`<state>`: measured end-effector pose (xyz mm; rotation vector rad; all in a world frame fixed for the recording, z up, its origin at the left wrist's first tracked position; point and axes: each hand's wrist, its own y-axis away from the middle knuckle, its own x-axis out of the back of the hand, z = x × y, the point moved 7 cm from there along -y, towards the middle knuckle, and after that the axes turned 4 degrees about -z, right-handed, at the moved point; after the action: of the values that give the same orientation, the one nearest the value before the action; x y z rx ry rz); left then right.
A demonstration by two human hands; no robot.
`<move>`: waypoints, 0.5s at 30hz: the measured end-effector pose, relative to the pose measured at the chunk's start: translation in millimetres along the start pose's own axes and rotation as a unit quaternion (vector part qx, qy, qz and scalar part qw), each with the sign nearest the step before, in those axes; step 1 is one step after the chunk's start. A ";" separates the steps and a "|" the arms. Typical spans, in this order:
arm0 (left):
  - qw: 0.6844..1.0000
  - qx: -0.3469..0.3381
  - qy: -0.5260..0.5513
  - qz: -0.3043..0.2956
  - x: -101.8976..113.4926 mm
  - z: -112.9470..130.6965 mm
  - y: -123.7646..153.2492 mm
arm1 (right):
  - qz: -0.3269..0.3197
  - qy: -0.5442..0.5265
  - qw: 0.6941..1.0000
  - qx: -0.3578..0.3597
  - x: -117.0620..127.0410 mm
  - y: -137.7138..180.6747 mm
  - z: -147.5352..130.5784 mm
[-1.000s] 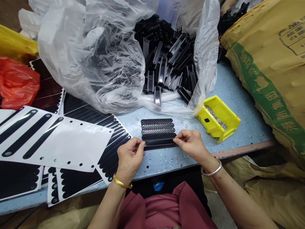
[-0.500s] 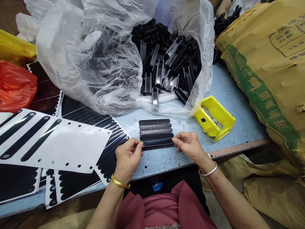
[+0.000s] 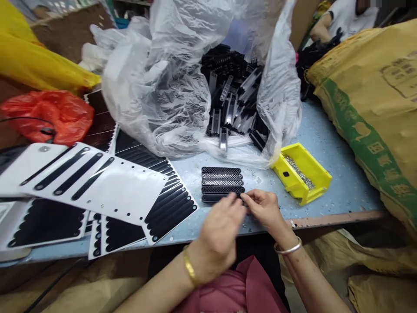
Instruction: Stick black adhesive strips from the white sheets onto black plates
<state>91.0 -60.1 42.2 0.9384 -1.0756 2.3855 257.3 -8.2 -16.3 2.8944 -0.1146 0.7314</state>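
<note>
Several narrow black plastic strips with lattice tops lie side by side on the blue table. Nearest me in that row is a smooth-topped black strip. My right hand pinches at its right end with thumb and finger. My left hand, smeared by motion, is over the right part of the smooth strip, fingers stretched out. Whether its fingertips touch the strip I cannot tell. To the left, a white sheet with a few black strip stickers lies over other sheets of black stickers.
Behind the row, a clear plastic bag holds many black plastic parts. A yellow bin of small metal pieces stands at right, near a large yellow sack. A red bag is at left. Another person is beyond the sack.
My left hand has let go of the smooth strip's left end and moved right across it, fingers extending. My right hand stays at the right end. The camera view has shifted.
</note>
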 end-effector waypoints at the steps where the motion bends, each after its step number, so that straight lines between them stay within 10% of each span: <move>1: 0.998 -0.015 0.008 -0.055 -16.8 6.0 -4.6 | 0.005 0.009 1.000 0.025 0.1 1.2 -3.9; 6: 0.989 0.039 -0.032 -0.136 -53.5 -9.1 -8.1 | 0.032 0.058 0.994 0.082 3.3 3.5 -13.2; 15: 0.987 0.099 -0.098 -0.075 -8.3 -38.6 27.4 | 0.003 0.045 0.999 0.006 -1.0 0.2 4.7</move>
<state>65.4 -48.8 3.2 1.2975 -0.8086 2.3439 258.6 -9.1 -20.9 2.8679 -0.1103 0.8635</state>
